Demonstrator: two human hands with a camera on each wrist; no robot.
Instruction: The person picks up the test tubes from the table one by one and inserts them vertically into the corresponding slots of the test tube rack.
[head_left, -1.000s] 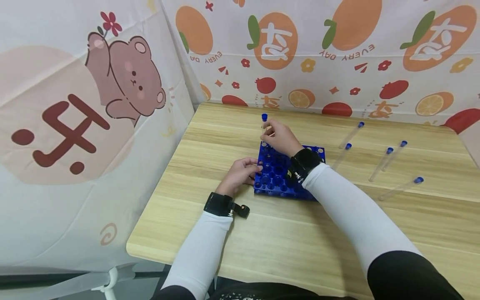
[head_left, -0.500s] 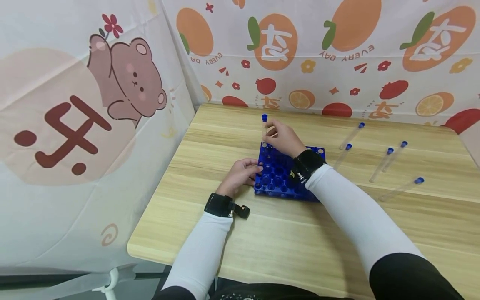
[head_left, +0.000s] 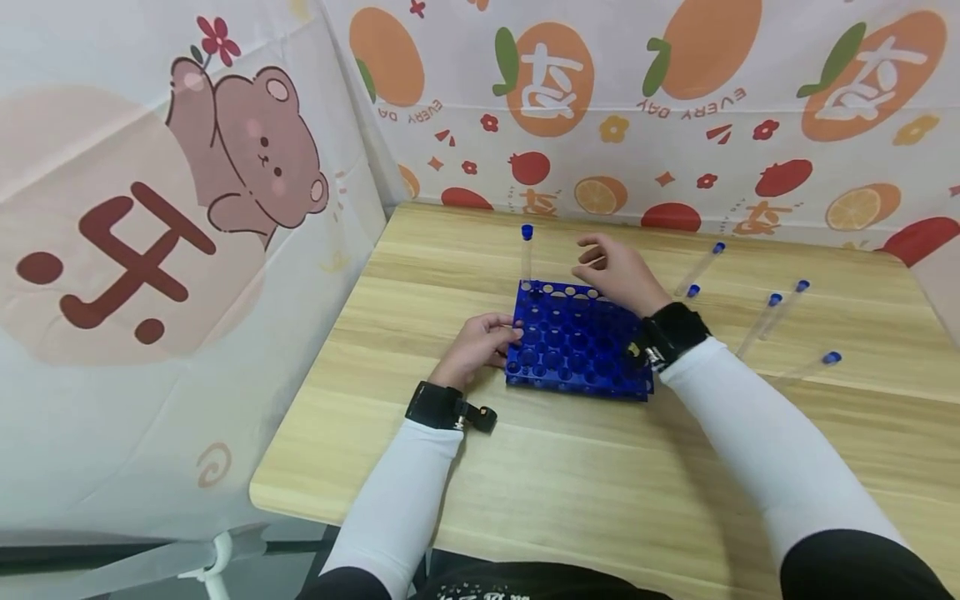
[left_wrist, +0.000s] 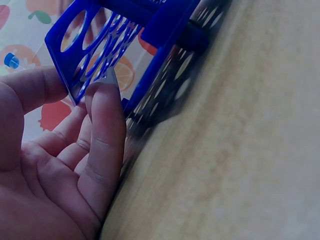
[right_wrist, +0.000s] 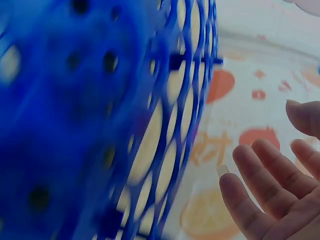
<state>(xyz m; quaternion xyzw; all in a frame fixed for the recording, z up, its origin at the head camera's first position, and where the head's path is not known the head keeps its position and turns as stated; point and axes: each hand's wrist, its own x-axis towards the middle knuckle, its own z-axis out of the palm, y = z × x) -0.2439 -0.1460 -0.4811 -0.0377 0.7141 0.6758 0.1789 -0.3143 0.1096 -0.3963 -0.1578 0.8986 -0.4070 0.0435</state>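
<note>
A blue test tube rack with rows of round holes sits on the wooden table. One clear test tube with a blue cap stands upright in its far left corner hole. At the rack's left side my left hand grips the edge; in the left wrist view the fingers meet the rack's side plate. Over the far right part of the rack hovers my right hand, holding nothing. Its fingers are spread and relaxed in the right wrist view.
Several blue-capped test tubes lie on the table to the right, among them a far tube and a near tube. A fruit-print cloth hangs along the table's back edge, and a bear-print cloth hangs at the left.
My right hand has let go of the upright test tube and moved right, away from it. The tube stays standing in the rack. The left hand keeps its place.
</note>
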